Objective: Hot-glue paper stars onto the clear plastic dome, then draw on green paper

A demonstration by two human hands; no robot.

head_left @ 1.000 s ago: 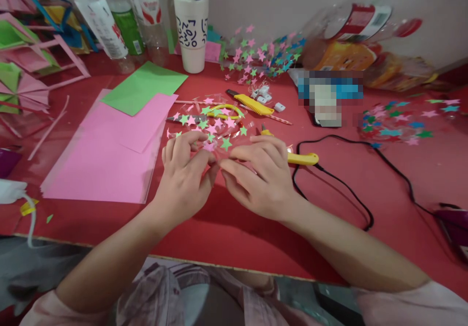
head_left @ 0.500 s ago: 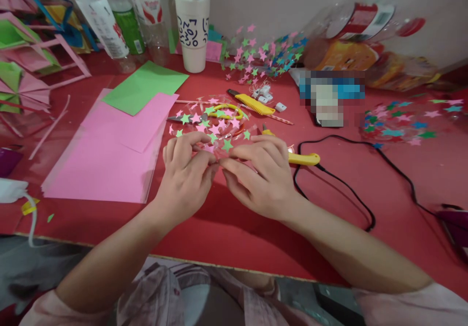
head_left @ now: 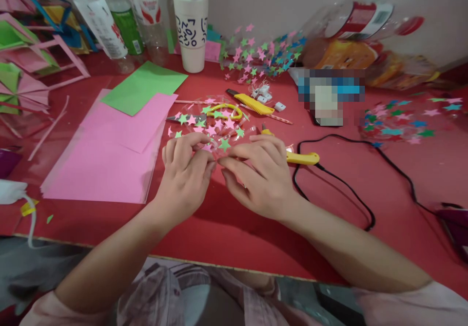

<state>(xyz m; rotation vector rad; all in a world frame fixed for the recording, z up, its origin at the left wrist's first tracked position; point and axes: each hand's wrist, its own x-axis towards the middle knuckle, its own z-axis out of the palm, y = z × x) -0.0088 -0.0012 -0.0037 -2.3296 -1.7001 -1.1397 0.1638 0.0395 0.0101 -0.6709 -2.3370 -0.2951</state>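
A clear plastic piece covered with pink and green paper stars (head_left: 214, 126) lies on the red table (head_left: 226, 223) just beyond my hands. My left hand (head_left: 185, 175) pinches its near edge, fingers curled. From the other side my right hand (head_left: 258, 175) pinches the same near edge, thumb and forefinger together. The fingertips of both hands almost meet at the middle. Yellow-handled scissors (head_left: 215, 111) lie under or behind the starred piece.
Pink paper sheets (head_left: 109, 155) and a green sheet (head_left: 142, 87) lie at left. A yellow cutter (head_left: 250, 103), a yellow glue gun (head_left: 302, 158) with a black cord (head_left: 347, 194), a white cup (head_left: 192, 24), bottles (head_left: 106, 19) and more starred plastic (head_left: 263, 55) stand beyond.
The starred plastic piece has shifted slightly between my fingers. Both hands stay in nearly the same place.
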